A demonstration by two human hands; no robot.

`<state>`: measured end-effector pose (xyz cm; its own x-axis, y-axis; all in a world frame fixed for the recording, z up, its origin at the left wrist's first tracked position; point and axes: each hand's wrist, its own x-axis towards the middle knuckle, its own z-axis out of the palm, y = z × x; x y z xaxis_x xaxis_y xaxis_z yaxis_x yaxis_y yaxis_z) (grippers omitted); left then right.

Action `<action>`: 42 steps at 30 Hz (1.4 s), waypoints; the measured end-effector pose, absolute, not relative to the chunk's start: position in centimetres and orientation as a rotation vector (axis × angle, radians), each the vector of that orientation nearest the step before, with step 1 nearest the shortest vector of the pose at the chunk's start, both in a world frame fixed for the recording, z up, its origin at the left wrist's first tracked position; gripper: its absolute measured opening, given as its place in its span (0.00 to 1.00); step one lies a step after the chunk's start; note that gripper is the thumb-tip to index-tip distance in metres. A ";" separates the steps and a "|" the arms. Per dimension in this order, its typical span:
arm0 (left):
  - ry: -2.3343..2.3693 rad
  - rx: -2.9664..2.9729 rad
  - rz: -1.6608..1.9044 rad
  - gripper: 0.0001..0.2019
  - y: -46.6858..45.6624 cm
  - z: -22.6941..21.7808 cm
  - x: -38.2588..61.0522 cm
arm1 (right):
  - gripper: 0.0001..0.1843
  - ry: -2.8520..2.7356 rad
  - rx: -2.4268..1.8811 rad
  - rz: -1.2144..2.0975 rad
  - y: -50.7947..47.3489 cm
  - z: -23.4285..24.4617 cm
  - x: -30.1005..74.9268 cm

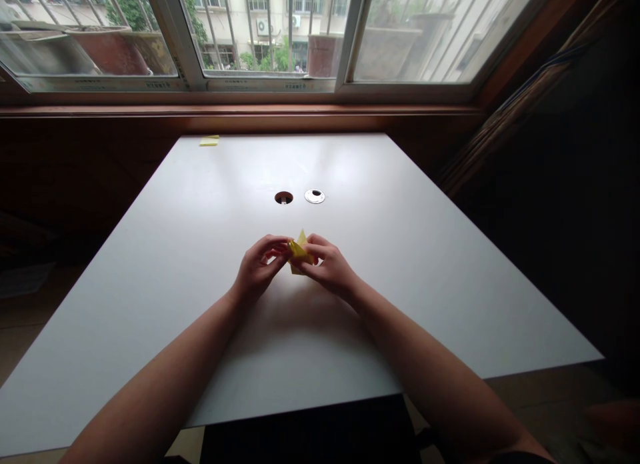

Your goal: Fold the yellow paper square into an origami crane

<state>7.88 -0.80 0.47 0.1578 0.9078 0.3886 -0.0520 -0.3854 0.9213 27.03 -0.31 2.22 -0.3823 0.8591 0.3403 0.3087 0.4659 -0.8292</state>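
Yellow paper [300, 252] (two-toned), white tabletop [425, 271], reddish-brown sill [260, 111]

Window [270, 85]: metal-framed, three panes in view.
Outside: vertical bars [270, 31], large plant pots [107, 51], greenery [125, 7], pale building [305, 17] with air-conditioning units [263, 27].
Sill [240, 109]: reddish-brown, wood-like.
Wall [65, 164]: dark, below sill.
Surface [150, 251]: white, smooth; round cable hole [284, 198] near far end.
Curtain [530, 84]: gathered, right side.
Floor [15, 327]: brownish, dim.
Light: daylight through window; right side deeply shadowed.
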 end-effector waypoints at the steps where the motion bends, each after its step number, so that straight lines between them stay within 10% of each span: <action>1: 0.844 1.555 1.373 0.12 -0.7 0.4 7.8 | 0.05 -1.916 -0.970 0.870 -0.3 2.2 27.1; 42: 0.836 1.778 1.377 0.05 -0.5 0.6 7.5 | 0.09 -1.891 -0.978 0.802 -0.1 2.3 27.4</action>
<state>7.55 -0.52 0.56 0.2168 0.8363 0.5036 0.0607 -0.5264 0.8481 27.36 -0.07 2.29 -0.3429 0.8572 0.3843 0.3200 0.4912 -0.8102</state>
